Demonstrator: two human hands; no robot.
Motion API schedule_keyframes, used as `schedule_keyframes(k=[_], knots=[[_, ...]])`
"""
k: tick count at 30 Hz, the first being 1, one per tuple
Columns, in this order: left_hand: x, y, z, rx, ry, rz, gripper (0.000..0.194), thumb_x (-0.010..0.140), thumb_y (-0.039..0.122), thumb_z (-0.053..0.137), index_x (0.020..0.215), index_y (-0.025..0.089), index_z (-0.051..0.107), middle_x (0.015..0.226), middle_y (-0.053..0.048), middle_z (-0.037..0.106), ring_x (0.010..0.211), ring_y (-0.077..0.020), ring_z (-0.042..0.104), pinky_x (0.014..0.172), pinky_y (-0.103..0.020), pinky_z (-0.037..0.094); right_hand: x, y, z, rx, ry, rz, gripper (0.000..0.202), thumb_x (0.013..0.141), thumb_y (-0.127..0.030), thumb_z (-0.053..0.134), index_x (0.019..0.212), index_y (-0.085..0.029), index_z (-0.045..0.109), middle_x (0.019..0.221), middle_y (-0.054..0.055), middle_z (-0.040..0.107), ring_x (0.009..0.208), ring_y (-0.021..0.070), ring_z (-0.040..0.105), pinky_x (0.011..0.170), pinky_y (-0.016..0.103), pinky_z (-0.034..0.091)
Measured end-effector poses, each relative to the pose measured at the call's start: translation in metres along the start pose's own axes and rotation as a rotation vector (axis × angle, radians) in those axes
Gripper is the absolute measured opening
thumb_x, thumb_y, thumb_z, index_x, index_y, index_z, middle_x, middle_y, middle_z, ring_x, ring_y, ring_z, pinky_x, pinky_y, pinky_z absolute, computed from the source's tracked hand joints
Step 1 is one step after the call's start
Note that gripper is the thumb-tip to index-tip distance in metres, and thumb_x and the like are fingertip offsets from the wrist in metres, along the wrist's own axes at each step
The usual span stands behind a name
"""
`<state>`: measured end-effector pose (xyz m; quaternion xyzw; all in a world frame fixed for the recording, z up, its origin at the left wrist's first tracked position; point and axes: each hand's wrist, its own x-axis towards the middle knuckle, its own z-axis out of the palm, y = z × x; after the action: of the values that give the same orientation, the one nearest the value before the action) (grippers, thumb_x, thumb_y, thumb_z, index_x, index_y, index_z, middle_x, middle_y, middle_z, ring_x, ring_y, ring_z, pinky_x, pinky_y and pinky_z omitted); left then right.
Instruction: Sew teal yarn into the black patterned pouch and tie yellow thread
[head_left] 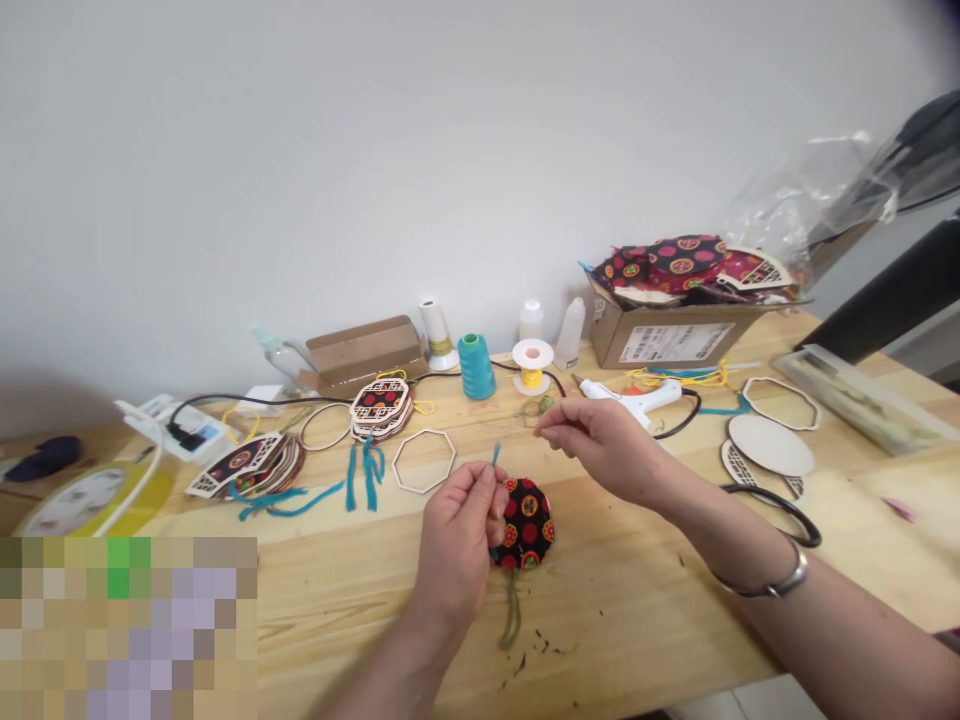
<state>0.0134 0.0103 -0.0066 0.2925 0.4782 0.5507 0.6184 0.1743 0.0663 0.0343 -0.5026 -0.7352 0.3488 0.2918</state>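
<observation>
My left hand (pixel 469 525) pinches a short piece of teal yarn (pixel 496 454), its end poking up above the thumb and forefinger. Just beyond those fingers is a round piece of black patterned fabric (pixel 529 525) with red and orange motifs, partly covered by the hand. An olive-green cord loop (pixel 511 615) hangs down from its lower edge onto the table. Higher and to the right, my right hand (pixel 589 440) has its fingertips pressed together; whatever they hold, if anything, is too small to make out. A small green ball of thread (pixel 547 404) lies just past its fingertips.
Behind the hands stand a teal thread cone (pixel 475 368), a yellow-cord spool (pixel 532 368) and a white glue gun (pixel 634 400). An octagonal wooden frame (pixel 424 461) and stacked fabric ornaments (pixel 251 465) lie left. At right are a cardboard box (pixel 675 335) and a pale oval board (pixel 772 445).
</observation>
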Motion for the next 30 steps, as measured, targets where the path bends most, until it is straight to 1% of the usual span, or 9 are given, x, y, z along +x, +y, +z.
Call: schedule_keyframes(k=[3, 6, 9, 11, 13, 17, 20, 23, 30], knots=[[0.0, 0.0, 0.0, 0.004, 0.013, 0.009, 0.021, 0.075, 0.034, 0.063, 0.072, 0.014, 0.057, 0.051, 0.006, 0.042, 0.041, -0.0018, 0.026, 0.039, -0.016, 0.019, 0.001, 0.009, 0.004, 0.097, 0.014, 0.027, 0.015, 0.08, -0.023, 0.05, 0.077, -0.017, 0.064, 0.06, -0.001, 0.057, 0.056, 0.0108, 0.049, 0.055, 0.023, 0.038], [0.0, 0.0, 0.0, -0.015, 0.021, 0.017, 0.021, 0.075, 0.033, 0.064, 0.072, 0.014, 0.057, 0.051, 0.006, 0.042, 0.041, -0.002, 0.026, 0.039, -0.015, 0.019, 0.0, 0.015, 0.008, 0.126, 0.003, 0.079, 0.021, 0.082, -0.028, 0.049, 0.075, -0.016, 0.065, 0.057, -0.001, 0.053, 0.054, 0.0104, 0.045, 0.052, 0.022, 0.035], [-0.001, 0.001, 0.001, -0.028, 0.018, 0.025, 0.02, 0.076, 0.032, 0.064, 0.072, 0.014, 0.057, 0.051, 0.006, 0.042, 0.042, -0.0024, 0.027, 0.039, -0.015, 0.02, -0.001, 0.017, 0.012, 0.178, -0.09, 0.085, 0.022, 0.08, -0.031, 0.053, 0.082, -0.015, 0.067, 0.061, -0.001, 0.053, 0.057, 0.0105, 0.046, 0.054, 0.023, 0.036], [-0.001, 0.001, 0.001, -0.032, 0.019, 0.032, 0.019, 0.076, 0.031, 0.063, 0.072, 0.014, 0.057, 0.051, 0.006, 0.041, 0.043, -0.0026, 0.027, 0.04, -0.016, 0.021, -0.002, 0.018, 0.017, 0.205, -0.173, 0.074, 0.021, 0.074, -0.029, 0.06, 0.088, -0.015, 0.068, 0.063, -0.002, 0.054, 0.059, 0.01, 0.047, 0.056, 0.022, 0.037], [-0.002, 0.001, 0.001, -0.034, 0.017, 0.039, 0.019, 0.077, 0.032, 0.063, 0.072, 0.014, 0.057, 0.052, 0.006, 0.041, 0.043, -0.0028, 0.028, 0.04, -0.016, 0.021, -0.004, 0.018, 0.022, 0.201, -0.233, 0.087, 0.024, 0.07, -0.027, 0.065, 0.09, -0.015, 0.068, 0.061, -0.003, 0.051, 0.057, 0.0091, 0.045, 0.054, 0.022, 0.036], [-0.003, 0.002, 0.001, -0.039, 0.007, 0.045, 0.021, 0.076, 0.033, 0.064, 0.072, 0.014, 0.057, 0.052, 0.006, 0.04, 0.043, -0.0031, 0.028, 0.04, -0.016, 0.021, -0.007, 0.016, 0.035, 0.185, -0.283, 0.133, 0.024, 0.066, -0.026, 0.068, 0.088, -0.016, 0.07, 0.058, -0.004, 0.052, 0.054, 0.0087, 0.045, 0.05, 0.021, 0.035], [-0.002, 0.002, 0.001, -0.042, 0.008, 0.045, 0.021, 0.075, 0.033, 0.064, 0.072, 0.014, 0.057, 0.052, 0.006, 0.04, 0.043, -0.003, 0.028, 0.04, -0.016, 0.021, -0.007, 0.016, 0.039, 0.225, -0.268, 0.159, 0.014, 0.068, -0.023, 0.065, 0.079, -0.015, 0.071, 0.062, -0.001, 0.059, 0.057, 0.0094, 0.049, 0.054, 0.021, 0.038], [-0.001, 0.002, 0.001, -0.044, 0.022, 0.047, 0.021, 0.074, 0.033, 0.065, 0.072, 0.014, 0.058, 0.052, 0.006, 0.04, 0.043, -0.0029, 0.028, 0.039, -0.016, 0.021, -0.006, 0.017, 0.036, 0.287, -0.212, 0.169, 0.01, 0.07, -0.023, 0.063, 0.069, -0.015, 0.068, 0.065, 0.001, 0.063, 0.06, 0.0107, 0.054, 0.056, 0.022, 0.041], [0.001, -0.001, -0.001, -0.001, 0.04, 0.043, 0.02, 0.077, 0.033, 0.062, 0.072, 0.015, 0.057, 0.05, 0.007, 0.04, 0.042, -0.0026, 0.026, 0.04, -0.016, 0.019, -0.004, 0.016, 0.024, 0.414, -0.129, 0.139, 0.013, 0.07, -0.027, 0.064, 0.064, -0.015, 0.064, 0.06, -0.002, 0.057, 0.058, 0.0096, 0.048, 0.057, 0.022, 0.039]])
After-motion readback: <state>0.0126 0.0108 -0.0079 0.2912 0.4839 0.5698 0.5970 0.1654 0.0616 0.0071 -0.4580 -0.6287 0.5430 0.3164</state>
